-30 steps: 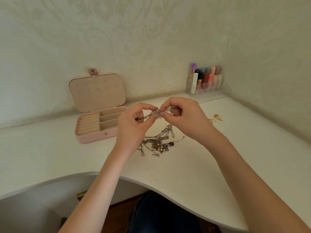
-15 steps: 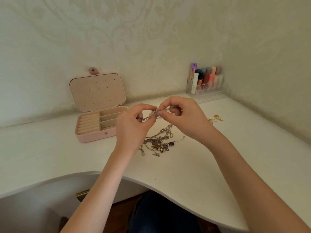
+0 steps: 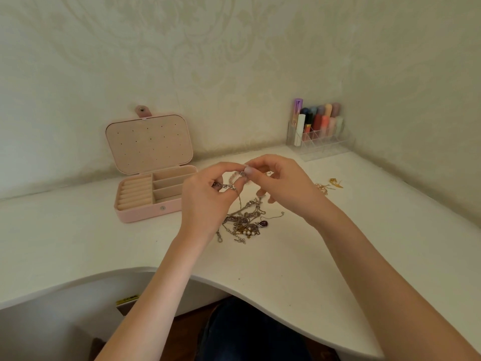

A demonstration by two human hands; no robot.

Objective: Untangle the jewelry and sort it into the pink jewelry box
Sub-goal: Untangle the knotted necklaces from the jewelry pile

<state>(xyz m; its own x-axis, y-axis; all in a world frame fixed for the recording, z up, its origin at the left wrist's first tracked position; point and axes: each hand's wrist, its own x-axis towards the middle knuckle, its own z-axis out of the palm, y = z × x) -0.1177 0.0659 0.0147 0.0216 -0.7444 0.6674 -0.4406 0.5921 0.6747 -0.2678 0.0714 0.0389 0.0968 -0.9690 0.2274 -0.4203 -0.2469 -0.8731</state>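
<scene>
A tangle of silver chains (image 3: 246,221) with small pearls and a purple stone lies on the white desk. A strand rises from it to my two hands, held above the pile. My left hand (image 3: 208,198) pinches a silver chain (image 3: 225,185) between thumb and fingers. My right hand (image 3: 282,185) pinches the same chain at a small clasp or bead, fingertips almost touching the left hand's. The pink jewelry box (image 3: 151,178) stands open to the left, lid upright, its ring rolls and compartments holding nothing I can see.
A few gold pieces (image 3: 329,185) lie to the right of my hands. A clear organiser (image 3: 321,140) with lipsticks and tubes stands in the back corner. The white desk (image 3: 78,238) has a curved front edge, with walls behind and to the right.
Both hands stayed above the pile, working the chain; my fingertips have drawn closer together and shifted slightly. The pile and the box have not moved.
</scene>
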